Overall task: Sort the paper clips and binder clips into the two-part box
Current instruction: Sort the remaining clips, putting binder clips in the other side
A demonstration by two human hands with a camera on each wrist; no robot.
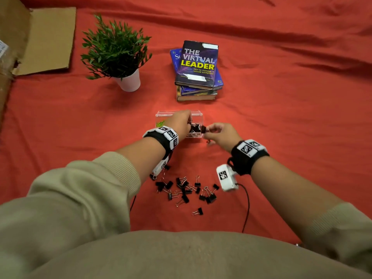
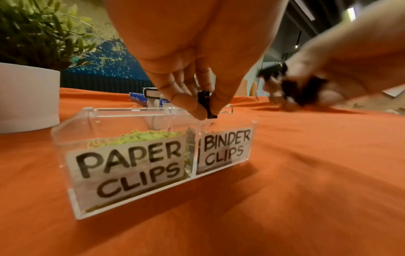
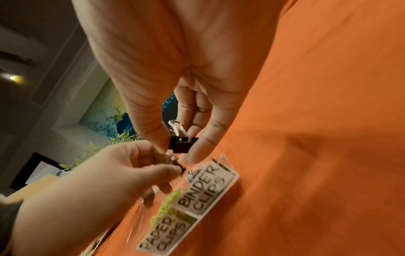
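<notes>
Pinching one binder clip [image 2: 207, 105] each over the box [image 2: 153, 195], left hand [image 2: 192, 57] and right hand [image 3: 175, 72] grip the stiff, light black bodies, not the springy wire loops.

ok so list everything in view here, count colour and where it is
two-part box: one, clear, mid cloth, labelled PAPER CLIPS and BINDER CLIPS
paper clips: many, yellow-green, in the PAPER CLIPS part
loose binder clips: about twenty, black, heaped near the person
books: a stack, mostly blue, behind the box
potted plant: one, green in a white pot, far left
cardboard: brown, far left corner
cloth: orange-red, under everything
left hand: pinches a black binder clip over the box
right hand: pinches another black clip
</notes>
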